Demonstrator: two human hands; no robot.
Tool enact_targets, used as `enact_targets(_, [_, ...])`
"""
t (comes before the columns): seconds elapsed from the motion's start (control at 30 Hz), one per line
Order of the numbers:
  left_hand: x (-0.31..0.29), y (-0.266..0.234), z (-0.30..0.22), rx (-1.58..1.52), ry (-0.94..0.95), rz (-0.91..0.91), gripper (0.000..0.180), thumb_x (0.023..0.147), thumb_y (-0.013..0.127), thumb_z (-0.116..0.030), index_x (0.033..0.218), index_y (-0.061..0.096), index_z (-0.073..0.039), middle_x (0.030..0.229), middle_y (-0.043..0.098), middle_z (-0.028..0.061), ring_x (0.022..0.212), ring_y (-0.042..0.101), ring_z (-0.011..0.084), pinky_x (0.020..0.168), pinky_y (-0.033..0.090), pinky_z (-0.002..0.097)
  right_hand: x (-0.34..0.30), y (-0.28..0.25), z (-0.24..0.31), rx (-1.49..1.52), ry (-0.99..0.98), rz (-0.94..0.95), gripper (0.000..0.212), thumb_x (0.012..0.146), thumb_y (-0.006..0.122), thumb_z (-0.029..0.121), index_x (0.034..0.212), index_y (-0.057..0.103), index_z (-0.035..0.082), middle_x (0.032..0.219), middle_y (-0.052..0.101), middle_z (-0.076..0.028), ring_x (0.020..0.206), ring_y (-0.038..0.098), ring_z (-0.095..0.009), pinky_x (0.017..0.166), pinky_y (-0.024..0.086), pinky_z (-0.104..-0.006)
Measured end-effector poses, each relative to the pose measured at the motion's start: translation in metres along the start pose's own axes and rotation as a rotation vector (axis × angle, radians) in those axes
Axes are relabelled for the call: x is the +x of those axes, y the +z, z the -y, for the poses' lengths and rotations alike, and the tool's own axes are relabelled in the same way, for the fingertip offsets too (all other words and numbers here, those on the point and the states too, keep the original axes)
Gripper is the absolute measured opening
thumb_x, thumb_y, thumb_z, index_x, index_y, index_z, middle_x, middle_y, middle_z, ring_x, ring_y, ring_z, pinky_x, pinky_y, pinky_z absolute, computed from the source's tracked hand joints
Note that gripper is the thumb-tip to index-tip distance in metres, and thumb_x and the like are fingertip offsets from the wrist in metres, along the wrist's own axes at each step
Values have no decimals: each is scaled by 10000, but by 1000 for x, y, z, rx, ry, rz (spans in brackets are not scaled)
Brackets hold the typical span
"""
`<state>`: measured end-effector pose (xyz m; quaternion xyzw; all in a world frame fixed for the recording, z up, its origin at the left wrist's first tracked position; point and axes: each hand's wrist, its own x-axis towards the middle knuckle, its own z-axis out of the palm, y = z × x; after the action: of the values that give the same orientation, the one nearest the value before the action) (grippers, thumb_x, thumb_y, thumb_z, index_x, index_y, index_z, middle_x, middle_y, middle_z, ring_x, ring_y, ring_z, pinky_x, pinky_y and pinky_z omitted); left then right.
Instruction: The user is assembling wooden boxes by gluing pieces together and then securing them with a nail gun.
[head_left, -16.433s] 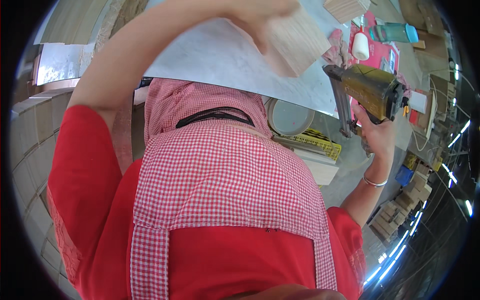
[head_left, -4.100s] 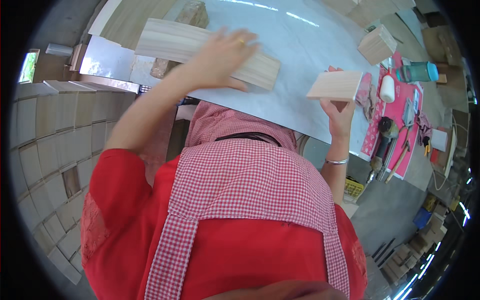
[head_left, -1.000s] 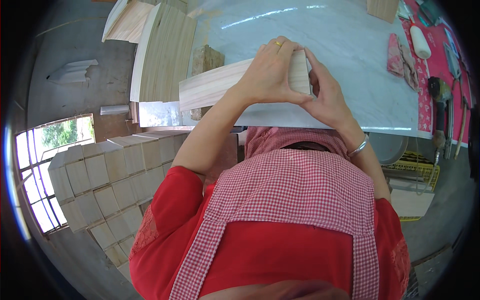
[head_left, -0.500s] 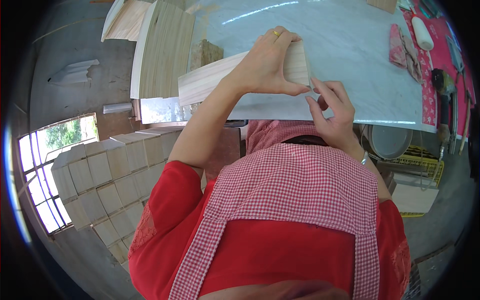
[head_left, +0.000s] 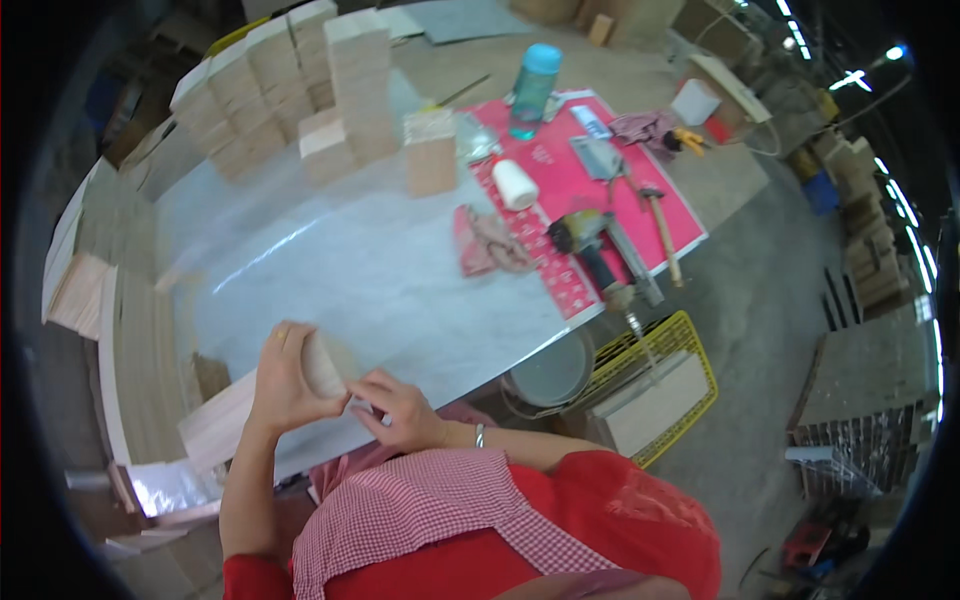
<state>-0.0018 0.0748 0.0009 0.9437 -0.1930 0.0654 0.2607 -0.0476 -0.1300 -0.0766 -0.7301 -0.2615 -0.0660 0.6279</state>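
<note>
A long, narrow pale wooden piece [head_left: 218, 425] lies at the near left part of the table. My left hand [head_left: 283, 380] spans its width near the right end, thumb on the near side and fingers on the far side. A yellow ring shows on that hand. At the near corner of the same end is my right hand [head_left: 402, 415], thumb and fingertips drawn together. Whatever the right fingertips pinch, if anything, is too small and blurred to make out.
Stacked wooden blocks [head_left: 340, 100] stand at the table's far side, boards [head_left: 130, 350] at the left. Rightward, a pink sheet [head_left: 640, 225] carries a nail gun [head_left: 590, 245], a hammer [head_left: 660, 230], a white bottle [head_left: 515, 185] and a blue-capped bottle [head_left: 535, 90]. A yellow crate [head_left: 690, 400] stands below.
The view has swung to the right, so the hands and wood appear farther left and lower. Both hands remain at the same end of the wooden piece.
</note>
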Motion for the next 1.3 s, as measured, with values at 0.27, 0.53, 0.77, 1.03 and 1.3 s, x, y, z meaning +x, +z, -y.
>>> enact_targets(0.27, [-7,7,5,23,-46,-8,823,475,870,-338,1170,564,-22,1112,573,161,1071,543,358,928,410,457,29,-208,-70,-795,-35,-457,153,893,767,148,873,679,23,942,656,-147,910,648,-344,803,528,-436])
enact_targets(0.53, [-5,7,4,54,-48,-8,836,451,868,-366,1153,568,-27,1112,570,148,1067,539,343,923,390,448,1,-310,-84,-1362,419,-255,646,797,841,310,1273,541,-8,1165,605,-227,1095,605,-410,932,514,-484])
enact_targets(0.77, [-7,9,7,60,-44,-15,836,460,872,-371,1164,570,-33,1129,572,150,1085,541,344,933,394,447,21,-331,-98,-1196,778,-102,650,792,768,204,1322,462,-12,1139,679,-287,1076,679,-440,916,557,-508])
enact_targets(1.03, [-6,8,5,67,-40,-22,877,463,879,-367,1214,580,-27,1161,601,169,1143,560,354,979,406,461,80,-335,-33,-1277,820,46,471,736,731,260,1062,686,-77,957,730,-295,942,746,-385,801,595,-482])
enact_targets(1.3, [-14,21,22,125,-13,-25,901,602,852,-474,1331,560,-33,1267,597,160,1218,564,333,1010,422,480,98,-223,78,-981,479,309,322,821,739,209,957,696,-80,759,706,-176,714,709,-236,674,525,-410])
